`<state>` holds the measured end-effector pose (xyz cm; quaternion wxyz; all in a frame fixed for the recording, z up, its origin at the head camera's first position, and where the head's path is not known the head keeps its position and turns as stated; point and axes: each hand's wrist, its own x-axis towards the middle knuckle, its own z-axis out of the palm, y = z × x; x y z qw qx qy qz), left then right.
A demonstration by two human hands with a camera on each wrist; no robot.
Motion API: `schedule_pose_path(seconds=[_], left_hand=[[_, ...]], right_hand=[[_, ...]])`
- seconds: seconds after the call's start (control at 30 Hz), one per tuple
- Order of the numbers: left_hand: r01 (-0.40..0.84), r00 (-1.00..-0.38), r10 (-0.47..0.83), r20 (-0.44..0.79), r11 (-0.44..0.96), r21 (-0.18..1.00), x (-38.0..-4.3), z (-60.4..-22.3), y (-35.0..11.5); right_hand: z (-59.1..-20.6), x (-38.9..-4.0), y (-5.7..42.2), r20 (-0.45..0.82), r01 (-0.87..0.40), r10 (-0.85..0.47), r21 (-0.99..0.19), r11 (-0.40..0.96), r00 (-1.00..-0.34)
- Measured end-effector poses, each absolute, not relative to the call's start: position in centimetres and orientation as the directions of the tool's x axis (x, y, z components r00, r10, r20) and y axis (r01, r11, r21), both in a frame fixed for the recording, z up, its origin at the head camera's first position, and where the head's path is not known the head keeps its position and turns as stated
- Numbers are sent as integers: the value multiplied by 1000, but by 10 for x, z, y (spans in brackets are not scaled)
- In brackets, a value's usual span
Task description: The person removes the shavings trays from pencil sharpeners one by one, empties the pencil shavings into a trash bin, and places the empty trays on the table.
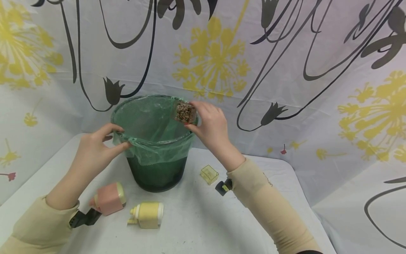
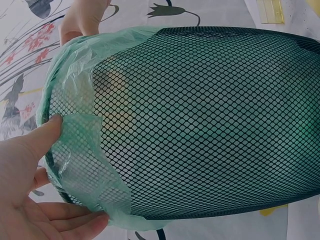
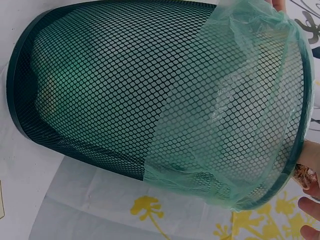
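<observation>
A green mesh waste bin (image 1: 157,173) stands upright, lined with a thin green plastic bag (image 1: 158,153) folded over its rim. My left hand (image 1: 98,146) grips the bin's near-left rim, thumb outside on the bag; the left wrist view shows the thumb (image 2: 47,135) pressing the film. My right hand (image 1: 210,121) pinches a small clear plastic box (image 1: 184,112) at the right side of the bin's mouth. Brown and dark shavings fill the box, which is tilted. In the right wrist view, only part of the right hand (image 3: 310,175) and some shavings show beyond the rim.
A transparent yellow box (image 1: 209,174) lies right of the bin. In front are a pink boxy pencil sharpener (image 1: 109,199) and a yellow one (image 1: 149,215), both on their sides. A flower-patterned cloth (image 1: 215,81) hangs behind the white table (image 1: 190,229).
</observation>
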<state>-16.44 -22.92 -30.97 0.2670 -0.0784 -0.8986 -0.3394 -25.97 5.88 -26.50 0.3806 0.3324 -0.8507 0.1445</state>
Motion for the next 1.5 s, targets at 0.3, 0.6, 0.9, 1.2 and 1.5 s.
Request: schedule_pose_path(seconds=[0.3,0.6,0.9,1.2,1.5], left_hand=[[325,-841,-41,539,759,565,-163,-310,-229],[329,-838,-40,545,759,562,-163,-310,-229],[332,-836,-38,547,758,561,-163,-311,-229],[334,-836,-37,547,757,562,-164,-310,-229],[338,-834,-38,551,754,564,-164,-309,-228]], right_hand=[[-265,-257,57,770,-690,-493,96,718,-405],[-265,-255,55,772,-691,-528,164,704,-354],[-264,-253,54,782,-707,-540,190,681,-311],[-264,-253,52,788,-701,-550,225,677,-278],[-263,-252,51,793,-680,-564,283,677,-231]])
